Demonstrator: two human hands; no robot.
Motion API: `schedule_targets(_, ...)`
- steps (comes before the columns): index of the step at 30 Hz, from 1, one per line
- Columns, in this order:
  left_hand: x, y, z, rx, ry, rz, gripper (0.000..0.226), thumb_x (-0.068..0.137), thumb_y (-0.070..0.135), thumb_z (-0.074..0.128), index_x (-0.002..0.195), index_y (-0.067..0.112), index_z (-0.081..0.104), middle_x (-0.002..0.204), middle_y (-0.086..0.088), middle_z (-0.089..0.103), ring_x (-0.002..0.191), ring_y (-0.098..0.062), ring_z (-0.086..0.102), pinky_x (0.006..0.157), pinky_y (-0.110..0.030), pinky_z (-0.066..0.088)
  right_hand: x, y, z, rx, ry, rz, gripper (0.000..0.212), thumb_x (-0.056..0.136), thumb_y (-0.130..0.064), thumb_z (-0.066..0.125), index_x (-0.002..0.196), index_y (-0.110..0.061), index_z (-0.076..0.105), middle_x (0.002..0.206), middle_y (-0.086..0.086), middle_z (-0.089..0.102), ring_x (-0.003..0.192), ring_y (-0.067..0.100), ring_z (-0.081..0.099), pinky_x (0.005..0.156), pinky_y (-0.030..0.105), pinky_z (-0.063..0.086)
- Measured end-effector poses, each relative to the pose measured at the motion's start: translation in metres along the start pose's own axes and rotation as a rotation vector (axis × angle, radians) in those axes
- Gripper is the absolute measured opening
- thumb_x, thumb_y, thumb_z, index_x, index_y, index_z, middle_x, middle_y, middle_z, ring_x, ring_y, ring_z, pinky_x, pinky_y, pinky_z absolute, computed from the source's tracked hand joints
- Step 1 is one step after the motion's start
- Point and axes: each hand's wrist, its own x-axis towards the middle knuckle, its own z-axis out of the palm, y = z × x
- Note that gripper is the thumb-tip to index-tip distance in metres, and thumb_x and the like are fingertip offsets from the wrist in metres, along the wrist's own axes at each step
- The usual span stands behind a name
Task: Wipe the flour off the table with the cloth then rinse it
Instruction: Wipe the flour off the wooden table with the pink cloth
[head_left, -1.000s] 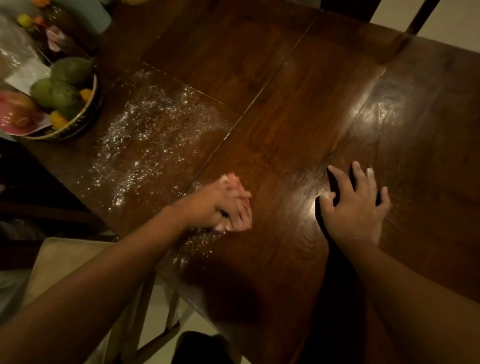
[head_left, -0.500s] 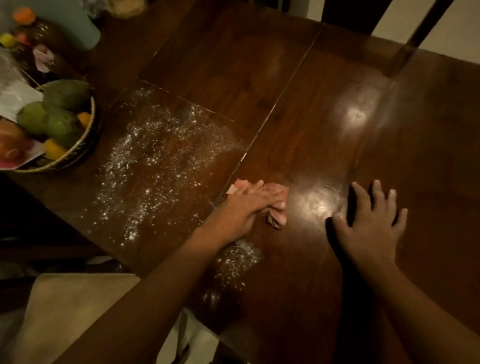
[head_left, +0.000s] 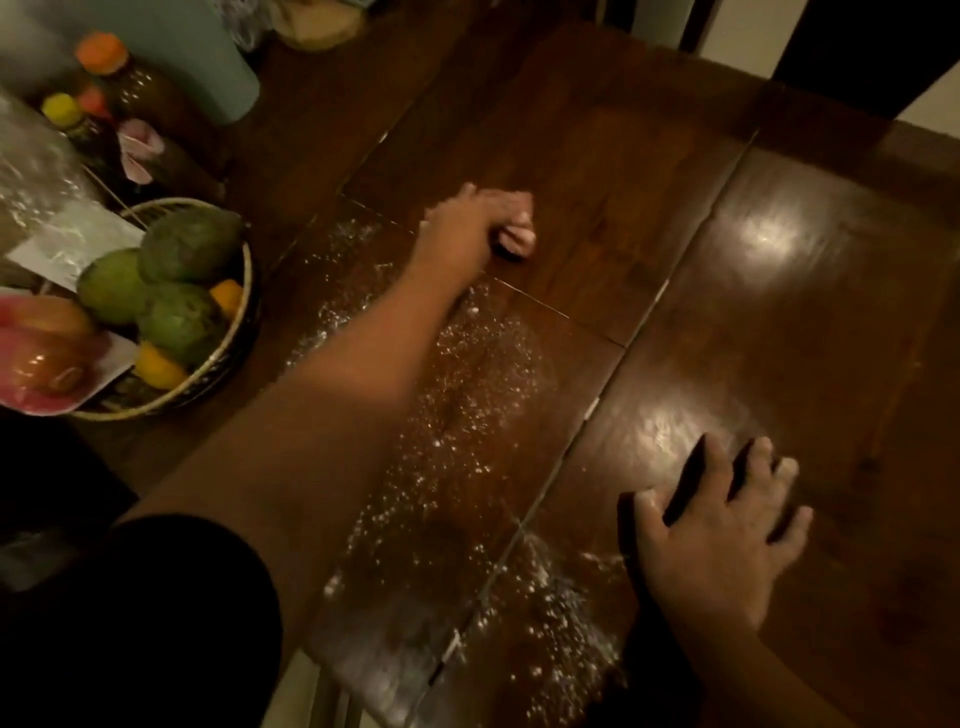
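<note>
A person is wiping a dark wooden table (head_left: 623, 156) with a small pink cloth (head_left: 517, 236).

The left hand (head_left: 467, 223) is gripping the bunched cloth and pressing it on the table at the far end of the flour (head_left: 467, 395), which is lying scattered from there back to the near edge. The right hand (head_left: 722, 535) is resting flat, fingers spread, holding nothing, just beside the nearest flour. A fruit basket (head_left: 228, 353) is sitting to the left. Likely risks: a pull toward the edge could be sending flour onto the floor or into the table's seams, and the forearm hanging over the patch could be smearing it.
</note>
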Motion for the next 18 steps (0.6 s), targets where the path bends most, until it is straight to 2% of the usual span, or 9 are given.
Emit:
schedule_targets(3,0.016,-0.077,-0.038,-0.045,0.102,-0.092,0.038,0.095,0.031,0.041,0.124,0.044,0.062,0.142,-0.002,0.051,0.129,-0.023,0.047,0.114,-0.046,0.033,0.003,-0.003,-0.002,-0.009,-0.022,-0.068,0.081,0.087,-0.063,0.032,0.159,-0.032,0.010,0.169,0.008,-0.003,0.154,0.033,-0.012,0.120,0.062,-0.001)
schedule_targets(5,0.021,-0.126,-0.061,-0.022,0.195,-0.200,0.036,0.097,0.035,0.040,0.125,0.038,0.063,0.131,0.000,0.060,0.120,-0.022,0.055,0.108,-0.039,0.039,0.004,-0.002,-0.001,-0.029,-0.042,-0.138,0.082,0.086,-0.065,0.028,0.160,-0.035,0.006,0.169,0.004,-0.007,0.154,0.033,-0.015,0.119,0.061,-0.003)
schedule_targets(8,0.022,-0.166,-0.066,0.032,0.351,-0.347,0.046,0.097,0.012,0.039,0.138,0.025,0.054,0.139,-0.007,0.056,0.126,-0.028,0.051,0.110,-0.038,0.035,0.005,0.000,-0.003,-0.054,-0.056,-0.221,0.082,0.086,-0.065,0.028,0.160,-0.037,0.006,0.169,0.002,-0.007,0.154,0.033,-0.015,0.120,0.061,-0.003)
schedule_targets(10,0.014,-0.159,-0.052,0.100,0.426,-0.357,0.056,0.091,0.003,0.040,0.142,0.023,0.048,0.141,-0.007,0.053,0.127,-0.030,0.050,0.112,-0.044,0.035,0.006,0.001,-0.004,-0.066,-0.061,-0.339,0.080,0.086,-0.062,0.031,0.160,-0.037,0.012,0.170,0.002,-0.001,0.155,0.034,-0.009,0.120,0.063,0.000)
schedule_targets(13,-0.010,-0.129,-0.033,0.127,0.439,-0.214,0.054,0.088,0.002,0.046,0.140,0.019,0.049,0.138,-0.005,0.054,0.128,-0.025,0.050,0.109,-0.050,0.037,0.009,0.004,-0.002,-0.106,-0.059,-0.518,0.077,0.084,-0.058,0.037,0.157,-0.036,0.027,0.169,0.003,0.011,0.155,0.036,0.004,0.119,0.065,0.008)
schedule_targets(15,-0.033,-0.113,-0.021,0.123,0.379,-0.081,0.049,0.089,0.003,0.051,0.136,0.017,0.052,0.139,-0.003,0.054,0.130,-0.020,0.049,0.110,-0.049,0.037,0.010,0.005,-0.001,-0.113,-0.058,-0.521,0.075,0.084,-0.057,0.038,0.156,-0.037,0.029,0.168,0.002,0.013,0.155,0.036,0.006,0.119,0.064,0.009)
schedule_targets(18,-0.061,-0.098,-0.015,0.121,0.242,0.044,0.053,0.093,0.001,0.051,0.143,0.019,0.048,0.149,0.000,0.046,0.140,-0.016,0.038,0.119,-0.042,0.027,0.010,0.002,-0.003,-0.085,-0.047,-0.497,0.072,0.085,-0.055,0.038,0.155,-0.040,0.031,0.168,0.000,0.015,0.155,0.033,0.007,0.119,0.063,0.010)
